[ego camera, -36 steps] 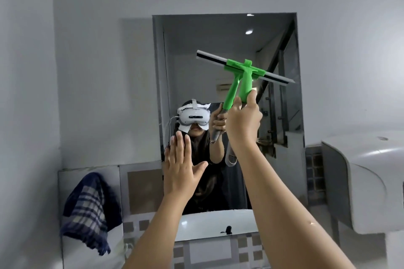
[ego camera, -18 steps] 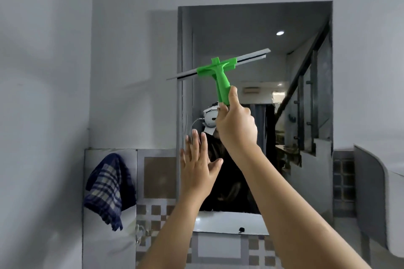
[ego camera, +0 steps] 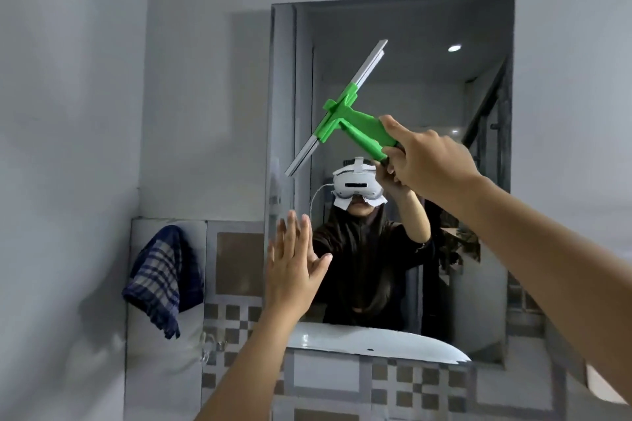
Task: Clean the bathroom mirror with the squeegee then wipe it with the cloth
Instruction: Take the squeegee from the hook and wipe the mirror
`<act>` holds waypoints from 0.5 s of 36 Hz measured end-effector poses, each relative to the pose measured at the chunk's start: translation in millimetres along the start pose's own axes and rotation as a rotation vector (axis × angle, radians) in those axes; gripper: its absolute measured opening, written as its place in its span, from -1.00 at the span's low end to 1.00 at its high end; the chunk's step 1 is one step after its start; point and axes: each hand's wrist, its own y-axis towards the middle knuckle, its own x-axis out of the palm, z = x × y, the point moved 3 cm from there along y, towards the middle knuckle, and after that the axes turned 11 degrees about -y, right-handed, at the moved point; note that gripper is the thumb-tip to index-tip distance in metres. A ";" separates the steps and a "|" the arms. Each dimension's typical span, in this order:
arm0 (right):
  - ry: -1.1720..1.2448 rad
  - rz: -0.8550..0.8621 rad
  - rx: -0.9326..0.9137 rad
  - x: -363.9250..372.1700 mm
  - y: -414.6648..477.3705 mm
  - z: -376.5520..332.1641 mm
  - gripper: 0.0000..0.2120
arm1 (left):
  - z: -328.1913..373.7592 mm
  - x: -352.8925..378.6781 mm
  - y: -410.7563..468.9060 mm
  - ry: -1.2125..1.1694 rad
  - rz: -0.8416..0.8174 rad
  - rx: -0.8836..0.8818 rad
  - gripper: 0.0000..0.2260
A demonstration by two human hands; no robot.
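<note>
A rectangular mirror (ego camera: pixel 478 85) hangs on the grey wall ahead. My right hand (ego camera: pixel 429 159) grips the green handle of a squeegee (ego camera: pixel 345 120), whose grey blade is tilted steeply, upper end to the right, over the mirror's left half. Whether the blade touches the glass I cannot tell. My left hand (ego camera: pixel 294 270) is raised flat, fingers apart, by the mirror's lower left edge, holding nothing. A blue checked cloth (ego camera: pixel 160 280) hangs on the tiled wall to the left of the mirror.
Below the mirror runs a band of grey and brown checked tiles (ego camera: pixel 393 383). A grey wall (ego camera: pixel 68 147) closes in on the left. The mirror reflects a person wearing a white headset and a white basin rim.
The squeegee has turned from nearly level to steeply tilted and dropped lower on the left part of the mirror. The camera view shifted right and closer. My left hand stays raised and flat.
</note>
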 end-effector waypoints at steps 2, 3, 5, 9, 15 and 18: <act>-0.031 0.019 -0.025 -0.6 0.6 6.7 -0.55 | -0.6 -0.8 1.3 0.000 -0.013 0.002 -0.27; -0.045 0.028 -0.038 -0.4 1.0 9.8 -0.56 | -0.9 -1.1 2.1 -0.004 -0.017 0.003 -0.26; -0.062 0.033 -0.057 -0.1 1.1 16.4 -0.56 | -2.1 -0.9 3.0 -0.008 -0.028 -0.004 -0.26; -0.068 0.026 -0.069 0.9 -2.0 33.7 -0.56 | -4.1 1.6 3.3 0.003 -0.031 -0.015 -0.26; -0.062 0.022 -0.083 -1.2 -22.7 58.7 -0.51 | -4.2 2.0 4.2 -0.022 -0.019 -0.014 -0.21; -0.071 0.006 -0.070 -5.2 -32.6 71.6 -0.50 | -2.4 2.6 4.4 -0.017 -0.018 -0.029 -0.20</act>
